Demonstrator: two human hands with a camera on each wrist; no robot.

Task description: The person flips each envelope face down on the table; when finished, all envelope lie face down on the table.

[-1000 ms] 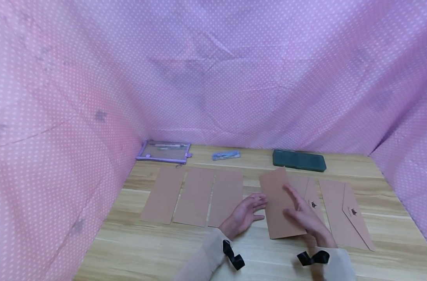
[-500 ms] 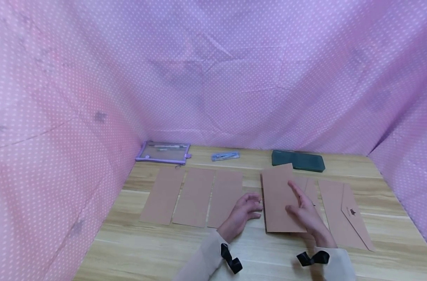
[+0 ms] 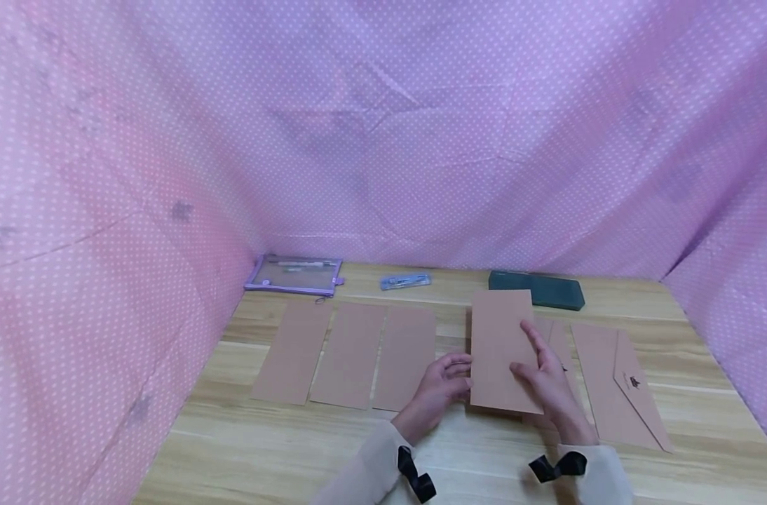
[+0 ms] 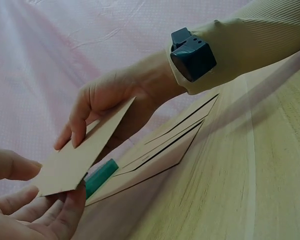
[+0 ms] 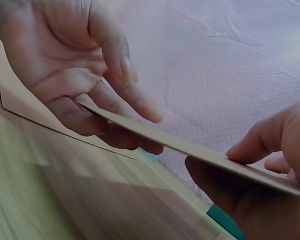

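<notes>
In the head view my right hand (image 3: pixel 547 386) pinches the right side of a plain brown envelope (image 3: pixel 500 344), raised above the table. The right wrist view has a right fingertip (image 5: pixel 240 152) on top and other fingers beneath it. My left hand (image 3: pixel 437 389) is at the envelope's left edge. In the right wrist view, left fingers (image 5: pixel 115 137) lie under that edge, with the left thumb (image 5: pixel 117 47) above and clear of the paper. Under the raised envelope, a crown-marked envelope (image 3: pixel 557 344) is partly hidden. Another crown-marked envelope (image 3: pixel 620 386) lies to its right.
Three plain brown envelopes lie in a row on the left: a far-left one (image 3: pixel 292 354), a middle one (image 3: pixel 348 354) and one nearest my left hand (image 3: pixel 409 344). Along the back are a purple zip pouch (image 3: pixel 295 277), a small blue packet (image 3: pixel 405 281) and a dark green case (image 3: pixel 557 291).
The raised envelope has turned from a leftward lean to nearly straight and moved slightly away from me. My left hand backed off its edge, then came back to it.
</notes>
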